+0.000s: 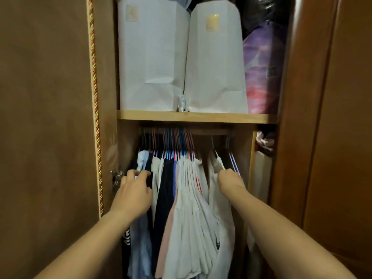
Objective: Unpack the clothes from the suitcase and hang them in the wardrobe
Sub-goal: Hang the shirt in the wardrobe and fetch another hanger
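Note:
The open wardrobe holds a rail [201, 131] under a wooden shelf, crowded with coloured hangers. White, navy, pink and light blue clothes [187, 198] hang from it in a dense bunch. My left hand [134, 190] reaches into the left end of the bunch, its fingers curled round the edge of a dark garment [149, 176]. My right hand [229, 180] grips the shoulder of a hanger with a white garment [219, 208] at the right end. A gap on the rail separates that garment from the bunch. No suitcase is in view.
Two tall white paper bags [153, 57] [215, 61] stand on the wooden shelf [197, 117], with a purple and pink bundle [261, 67] to their right. Brown wardrobe doors flank the opening: left door [46, 117], right door [332, 117]. A side compartment [263, 158] lies at the right.

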Motion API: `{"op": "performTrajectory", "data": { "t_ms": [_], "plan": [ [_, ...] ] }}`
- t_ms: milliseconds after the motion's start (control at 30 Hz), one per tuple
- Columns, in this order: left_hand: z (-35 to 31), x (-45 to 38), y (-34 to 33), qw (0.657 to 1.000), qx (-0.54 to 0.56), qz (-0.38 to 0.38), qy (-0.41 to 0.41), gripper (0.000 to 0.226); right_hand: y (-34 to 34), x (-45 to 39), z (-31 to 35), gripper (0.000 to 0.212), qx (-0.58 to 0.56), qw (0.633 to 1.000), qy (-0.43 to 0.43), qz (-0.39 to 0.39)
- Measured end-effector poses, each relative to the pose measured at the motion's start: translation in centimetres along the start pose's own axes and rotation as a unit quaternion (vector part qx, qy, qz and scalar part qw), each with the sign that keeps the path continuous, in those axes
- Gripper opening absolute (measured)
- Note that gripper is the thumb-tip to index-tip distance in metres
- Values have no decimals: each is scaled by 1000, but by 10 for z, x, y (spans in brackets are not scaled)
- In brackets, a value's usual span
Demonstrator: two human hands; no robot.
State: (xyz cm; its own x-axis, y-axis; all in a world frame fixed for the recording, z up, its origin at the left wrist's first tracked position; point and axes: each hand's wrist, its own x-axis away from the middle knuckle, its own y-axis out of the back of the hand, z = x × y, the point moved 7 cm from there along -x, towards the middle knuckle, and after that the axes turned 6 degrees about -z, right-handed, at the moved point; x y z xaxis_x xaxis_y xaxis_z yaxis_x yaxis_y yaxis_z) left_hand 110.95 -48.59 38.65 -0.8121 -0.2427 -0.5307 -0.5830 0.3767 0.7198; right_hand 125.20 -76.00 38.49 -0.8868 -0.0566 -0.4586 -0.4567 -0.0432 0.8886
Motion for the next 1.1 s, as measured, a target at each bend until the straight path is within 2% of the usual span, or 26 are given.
{"op": "performTrajectory", "data": {
  "t_ms": [67, 133, 200, 267, 367, 500, 567, 667, 733, 800, 867, 933, 1000, 1033, 1067, 1100],
  "plan": [
    [-1, -1, -4, 1000, -3, 10, 0, 49, -16, 11, -11, 48, 28, 999, 9, 11],
    [-5, 0, -6, 1000, -3, 16, -4, 48, -9, 13, -24, 52, 39, 999, 9, -23],
    [-11, 5, -4, 1000, 2, 15, -6, 48, 8, 12, -34, 47, 45, 997, 4, -67],
    [-14, 21, -2, 1000, 13, 14, 3, 48, 14, 16, -38, 50, 8, 999, 5, -42],
    [-16, 70, 3, 999, 24, 23, 16, 48, -4, 39, -36, 73, -124, 990, 27, 62],
    [-4, 166, 21, 999, 37, -11, 33, 44, -13, 122, -37, 73, -136, 989, 45, 29],
    [6, 224, 29, 998, 34, -24, 46, 42, -37, 182, -30, 70, -114, 986, 75, 100],
    [22, 303, 39, 996, 27, -33, 78, 39, -77, 265, -17, 62, -92, 956, 113, 255],
    [31, 346, 52, 994, 17, -30, 106, 38, -83, 298, -4, 60, -136, 942, 106, 287],
    [32, 382, 78, 993, -1, -64, 103, 37, -72, 319, 17, 58, -209, 933, 100, 276],
    [27, 413, 117, 984, -21, -160, 78, 37, -55, 334, 39, 56, -266, 923, 106, 256],
    [25, 442, 157, 946, -60, -310, 79, 32, -38, 349, 61, 54, -308, 912, 127, 240],
    [39, 453, 185, 899, -28, -409, 153, 43, -23, 363, 79, 54, -340, 898, 148, 236],
    [51, 448, 189, 895, 32, -398, 199, 50, -17, 369, 85, 54, -353, 892, 153, 237],
    [65, 437, 185, 896, 103, -355, 245, 54, -10, 373, 89, 54, -366, 887, 153, 237],
    [75, 426, 177, 897, 159, -299, 285, 47, -4, 375, 89, 55, -379, 883, 146, 236]
  ]
}}
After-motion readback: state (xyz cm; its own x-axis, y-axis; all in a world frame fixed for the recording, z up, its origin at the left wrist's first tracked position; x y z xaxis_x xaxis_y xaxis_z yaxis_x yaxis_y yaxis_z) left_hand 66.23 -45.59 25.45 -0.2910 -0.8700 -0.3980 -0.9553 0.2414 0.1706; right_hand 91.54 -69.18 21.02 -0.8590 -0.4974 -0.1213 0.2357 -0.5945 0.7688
